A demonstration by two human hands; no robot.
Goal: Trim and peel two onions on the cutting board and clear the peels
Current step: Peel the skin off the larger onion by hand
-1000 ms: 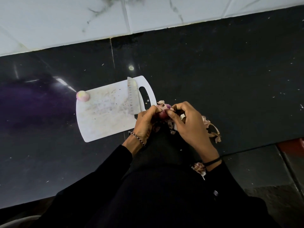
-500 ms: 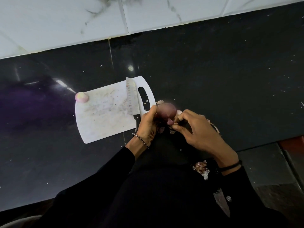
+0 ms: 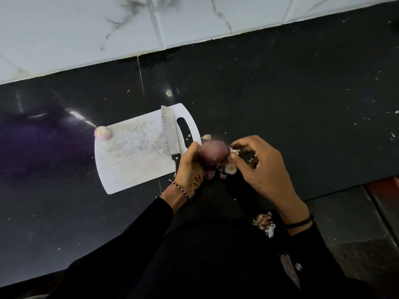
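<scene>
Since a second ago our right hand (image 3: 265,169) has drawn back toward the right of the frame. The onion (image 3: 213,152), then buried under both sets of fingers, now shows its purple side. It sits in mid-frame, held off the worktop (image 3: 280,93) just past the right edge of the cutting board (image 3: 129,165).

Our left hand (image 3: 190,167) has it: that grip is wrapped round the onion's left end from below, with the fingers curled behind it. The onion's long axis runs roughly left to right across the picture. Its free end therefore points at the right hand, which is the nearer one for stripping skin. The right thumb and forefinger are bent close together at that free end. Whether that grip pinches a flap of skin or nothing we cannot tell, since the spot is blurred. We judge the next pull should run along the axis, away from the left hand.

Loose peels (image 3: 230,168) lie on the worktop just below the onion, and what looks like more sits lower right, near our right wrist. At the board's upper left corner rests the peeled onion (image 3: 102,133), pale and already done. A knife (image 3: 169,130) lies on the board beside the handle slot, its blade pointing to the top of the frame.
</scene>
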